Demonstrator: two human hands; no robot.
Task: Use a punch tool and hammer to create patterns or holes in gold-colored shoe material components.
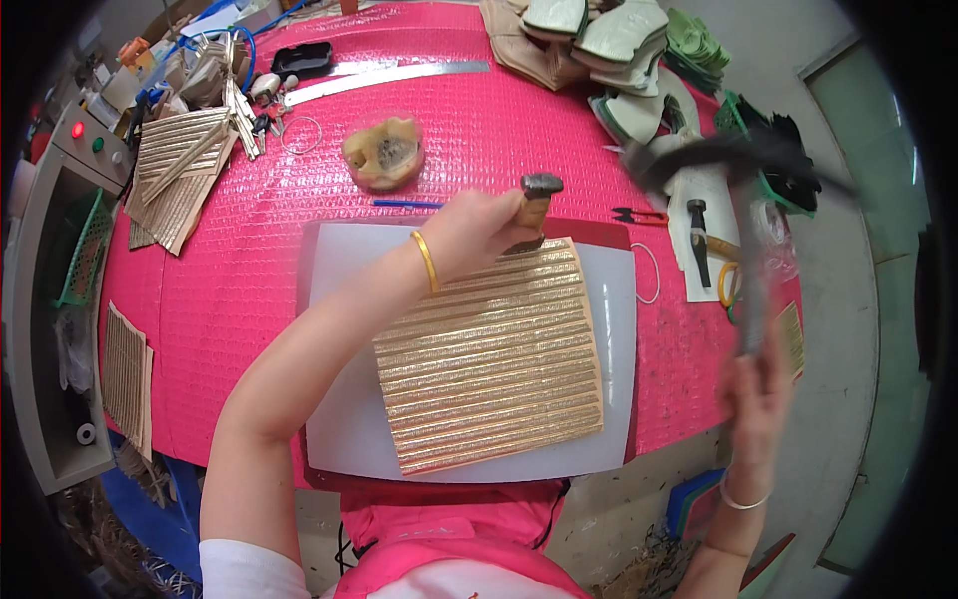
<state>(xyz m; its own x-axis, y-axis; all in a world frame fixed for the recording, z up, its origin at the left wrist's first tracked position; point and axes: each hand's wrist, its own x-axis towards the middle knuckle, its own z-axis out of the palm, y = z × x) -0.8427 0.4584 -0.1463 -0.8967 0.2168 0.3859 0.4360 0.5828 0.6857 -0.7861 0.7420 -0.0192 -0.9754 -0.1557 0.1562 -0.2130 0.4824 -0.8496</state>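
My left hand [481, 228] is closed around a punch [535, 208] with a tan wrapped shank and a metal top. The tool stands at the far edge of a gold striped sheet [489, 359]; its lower end is mostly hidden. Under the sheet lies a white board [344, 419], with a dark red board [311, 444] showing around it. Raised off to the right, my right hand [756, 394] grips a hammer [746, 250] by its handle. Hammer and hand are blurred by motion, and the dark head is well apart from the punch.
On the pink table cover [239, 329] are a yellowish lump [384, 155], a blue pen [407, 204], a steel ruler [399, 80] and red-handled snips [639, 216]. Striped pieces [180, 165] lie left. Pale stacked pieces [619, 45] sit far right, near a dark tool [699, 245].
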